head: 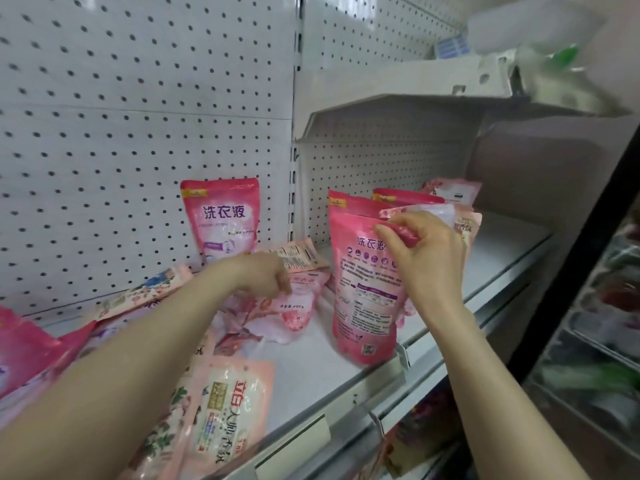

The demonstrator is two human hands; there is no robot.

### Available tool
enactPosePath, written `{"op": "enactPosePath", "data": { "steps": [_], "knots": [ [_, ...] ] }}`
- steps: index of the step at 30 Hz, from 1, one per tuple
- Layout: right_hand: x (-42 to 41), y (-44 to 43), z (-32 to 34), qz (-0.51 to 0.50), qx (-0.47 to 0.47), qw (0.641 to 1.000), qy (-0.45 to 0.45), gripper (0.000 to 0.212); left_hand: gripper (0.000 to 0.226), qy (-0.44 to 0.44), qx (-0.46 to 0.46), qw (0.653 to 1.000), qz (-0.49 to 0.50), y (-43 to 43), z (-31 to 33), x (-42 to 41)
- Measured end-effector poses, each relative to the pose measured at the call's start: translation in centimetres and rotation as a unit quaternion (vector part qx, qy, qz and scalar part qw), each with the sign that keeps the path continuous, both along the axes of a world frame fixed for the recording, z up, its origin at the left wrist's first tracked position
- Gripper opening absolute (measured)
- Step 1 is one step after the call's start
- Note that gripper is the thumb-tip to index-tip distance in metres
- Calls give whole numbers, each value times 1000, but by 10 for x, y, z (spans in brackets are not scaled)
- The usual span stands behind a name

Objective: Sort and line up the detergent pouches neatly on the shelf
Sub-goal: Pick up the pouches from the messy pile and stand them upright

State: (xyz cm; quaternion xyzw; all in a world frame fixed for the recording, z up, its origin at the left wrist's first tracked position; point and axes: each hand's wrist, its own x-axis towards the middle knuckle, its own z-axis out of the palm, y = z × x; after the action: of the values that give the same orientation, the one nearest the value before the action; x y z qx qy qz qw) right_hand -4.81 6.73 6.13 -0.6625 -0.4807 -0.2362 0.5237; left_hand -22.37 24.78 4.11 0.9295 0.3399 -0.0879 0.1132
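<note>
Pink plastic sits between the thumb and curled fingers of the right hand point(426, 261), just right of the middle of the frame. This hand pinches the top edge of the front pink pouch point(367, 299). That pouch stands up on the white shelf point(311, 375) with its back label facing out. More pink pouches point(405, 197) stand close behind it, in a row going toward the upper right.

The left hand point(266, 275) is in the middle of the frame. Its fingers bend down onto a pale pouch point(298, 310) that lies flat on the shelf. I cannot tell if it grips the pouch or only touches it.

Behind that hand a tall pink pouch point(221, 220) stands against the wall with holes point(104, 98). At the bottom of the frame a flower pouch point(225, 420) lies flat near the shelf's front edge. Some jumbled pouches point(27, 348) lie at the lower left.
</note>
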Motion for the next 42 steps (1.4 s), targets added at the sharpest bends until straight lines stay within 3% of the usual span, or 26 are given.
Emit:
{"op": "enactPosePath", "data": {
  "steps": [2, 5, 9, 13, 16, 18, 21, 23, 24, 25, 27, 29, 33, 36, 42],
  "knots": [
    [1, -2, -2, 4, 6, 1000, 4, 17, 38, -62, 33, 997, 33, -5, -14, 21],
    [6, -6, -9, 2, -2, 1000, 9, 20, 45, -46, 17, 998, 48, -22, -41, 53],
    [9, -11, -12, 0, -22, 1000, 18, 26, 28, -62, 159, 984, 55, -26, -59, 69],
    [6, -14, -7, 23, -43, 998, 37, 17, 23, -141, 107, 973, 150, -9, -39, 53],
    [-2, -10, -4, 39, -51, 998, 28, 13, 27, -252, 6, 938, 238, 2, -21, 20],
    [-14, -4, -4, 59, -38, 997, 14, 8, 27, -389, -110, 874, 271, 0, -15, -4],
    [-31, 12, -4, 73, -22, 997, -18, 9, 24, -601, -261, 699, 286, -9, -7, -38],
    [-39, 27, -4, 81, -19, 996, -29, 14, 25, -704, -304, 580, 276, -15, -4, -59],
    [-42, 36, -4, 84, -16, 996, -32, 15, 27, -735, -311, 542, 263, -16, -3, -70],
    [-46, 44, -4, 82, -13, 996, -34, 15, 31, -748, -318, 524, 255, -16, -3, -80],
    [-53, 62, -5, 75, -9, 996, -35, 17, 44, -729, -335, 537, 262, -19, -2, -96],
    [-60, 80, -6, 84, -13, 996, -27, 18, 41, -717, -335, 531, 304, -22, -5, -108],
    [-72, 112, -3, 84, -6, 996, -18, 15, 38, -753, -341, 442, 349, -19, -7, -123],
    [-77, 134, 1, 106, -9, 994, -3, 13, 47, -769, -295, 466, 322, -15, 3, -132],
    [-82, 161, -11, 133, -67, 988, 30, 14, 38, -774, -230, 515, 289, -12, 16, -138]
  ]
}}
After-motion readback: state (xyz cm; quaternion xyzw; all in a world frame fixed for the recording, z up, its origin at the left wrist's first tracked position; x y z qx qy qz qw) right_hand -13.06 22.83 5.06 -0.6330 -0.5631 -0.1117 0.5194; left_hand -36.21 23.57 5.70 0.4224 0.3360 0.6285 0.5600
